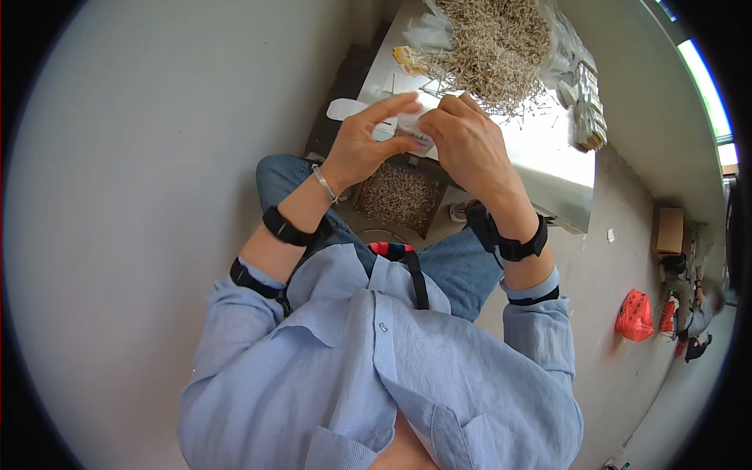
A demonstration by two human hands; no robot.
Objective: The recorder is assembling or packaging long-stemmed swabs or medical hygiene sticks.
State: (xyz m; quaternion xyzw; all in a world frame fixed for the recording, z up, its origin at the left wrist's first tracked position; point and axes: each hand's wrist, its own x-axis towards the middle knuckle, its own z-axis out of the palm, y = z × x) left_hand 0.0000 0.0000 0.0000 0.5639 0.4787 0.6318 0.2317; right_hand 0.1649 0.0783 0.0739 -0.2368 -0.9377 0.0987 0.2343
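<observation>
Over the near end of the table, my left hand [368,139] is open, its thumb and fingers apart in a C shape. Beside it, my right hand [470,139] is closed, with fingertips pinched at a small clear plastic bag [413,128]. Small pieces seem to lie at the bag's bottom; their kind is too small to tell. Just left of the bag, partly behind my left hand, is a flat white device [384,128]. A large heap of thin, beige, screw-like pieces [497,51] is spread beyond my hands.
The white table [556,164] carries clear plastic bags [429,35], a yellow packet [408,60] and stacked filled packs [589,113]. Below its near edge stands a box of similar pieces [399,196]. Far right are a red bag [634,316], a cardboard box [669,230] and another person [697,309].
</observation>
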